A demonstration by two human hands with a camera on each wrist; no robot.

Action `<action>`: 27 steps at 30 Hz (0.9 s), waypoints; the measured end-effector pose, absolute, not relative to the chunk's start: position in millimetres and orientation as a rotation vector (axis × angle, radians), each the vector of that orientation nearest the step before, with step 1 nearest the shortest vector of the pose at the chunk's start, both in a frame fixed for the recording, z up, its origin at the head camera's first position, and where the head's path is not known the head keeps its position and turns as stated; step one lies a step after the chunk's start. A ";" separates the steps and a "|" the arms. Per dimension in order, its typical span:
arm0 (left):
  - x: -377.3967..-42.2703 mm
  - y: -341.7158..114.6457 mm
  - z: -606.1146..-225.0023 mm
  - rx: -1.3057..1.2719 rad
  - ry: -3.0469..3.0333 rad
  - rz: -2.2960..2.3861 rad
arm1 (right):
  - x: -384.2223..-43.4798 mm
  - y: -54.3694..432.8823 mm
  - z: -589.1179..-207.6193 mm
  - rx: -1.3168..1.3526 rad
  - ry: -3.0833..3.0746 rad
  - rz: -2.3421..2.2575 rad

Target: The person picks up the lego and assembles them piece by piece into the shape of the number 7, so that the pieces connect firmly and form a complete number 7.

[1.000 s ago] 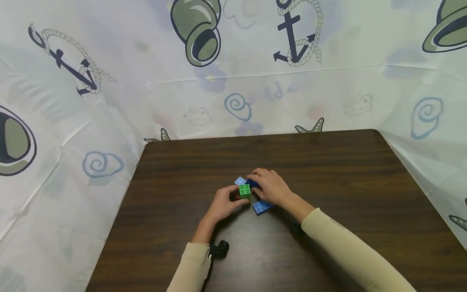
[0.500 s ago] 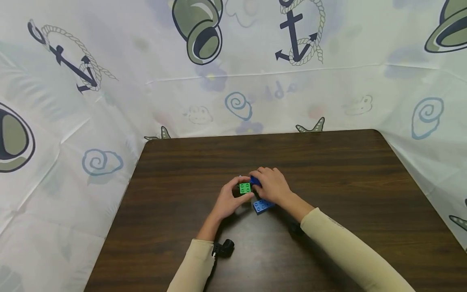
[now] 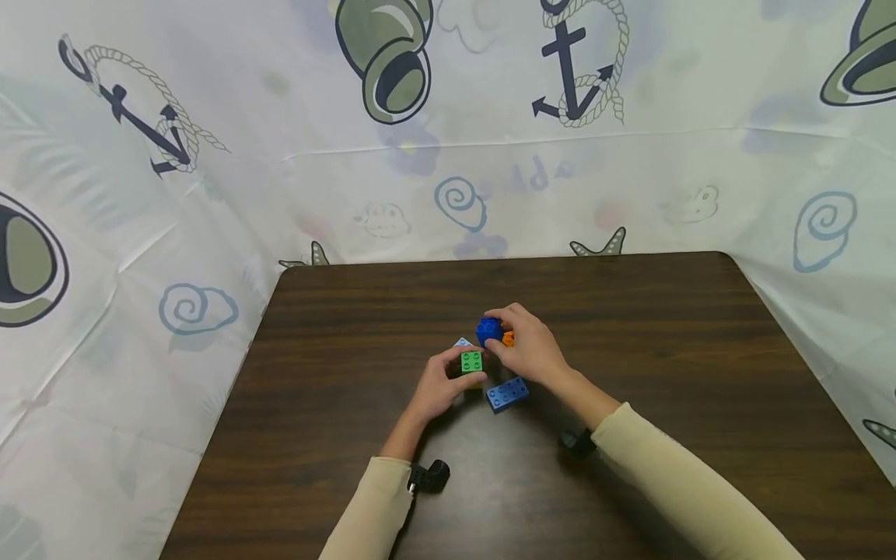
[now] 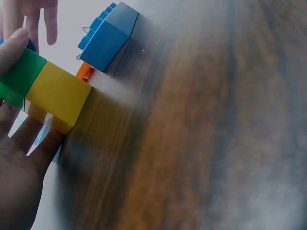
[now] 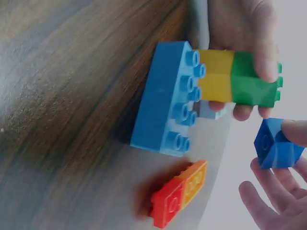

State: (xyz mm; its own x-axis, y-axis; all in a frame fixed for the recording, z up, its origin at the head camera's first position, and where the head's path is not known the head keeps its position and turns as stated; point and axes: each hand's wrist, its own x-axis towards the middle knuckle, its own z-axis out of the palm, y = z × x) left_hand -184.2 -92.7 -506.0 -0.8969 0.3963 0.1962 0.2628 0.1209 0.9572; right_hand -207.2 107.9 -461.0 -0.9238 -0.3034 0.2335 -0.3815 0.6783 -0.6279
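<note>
My left hand [image 3: 435, 389] holds a two-brick stack between thumb and fingers, a green brick [image 3: 471, 361] on top of a yellow brick [image 4: 60, 91]. In the right wrist view the stack's studs point right, and the yellow brick [image 5: 216, 75] partly passes behind a long blue brick [image 5: 162, 98]. My right hand [image 3: 530, 348] pinches a dark blue brick [image 3: 488, 330], tilted, its hollow underside turned toward the green brick in the right wrist view. The long blue brick [image 3: 507, 394] lies studs up on the table, near both hands.
A red brick [image 5: 168, 202] and an orange brick [image 5: 194, 183] sit end to end on the dark wooden table [image 3: 630, 311], below my right hand. Behind my left fingers a light blue brick [image 3: 462, 342] partly shows. A patterned cloth [image 3: 392, 187] hangs beyond the table.
My right hand has lifted the dark blue brick and carried it up and away from the green one, uncovering the orange brick. My left fingers have shifted farther around the stack.
</note>
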 end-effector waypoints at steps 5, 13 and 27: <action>-184.8 -91.9 -506.2 0.643 2.276 1.902 | -202.6 106.0 -453.1 0.589 -2.732 1.132; -184.8 -91.9 -506.4 0.642 2.257 1.886 | -197.1 105.5 -452.2 0.737 -2.634 1.239; -183.9 -91.8 -508.0 0.665 2.208 1.926 | -190.5 103.8 -451.7 0.989 -2.637 1.193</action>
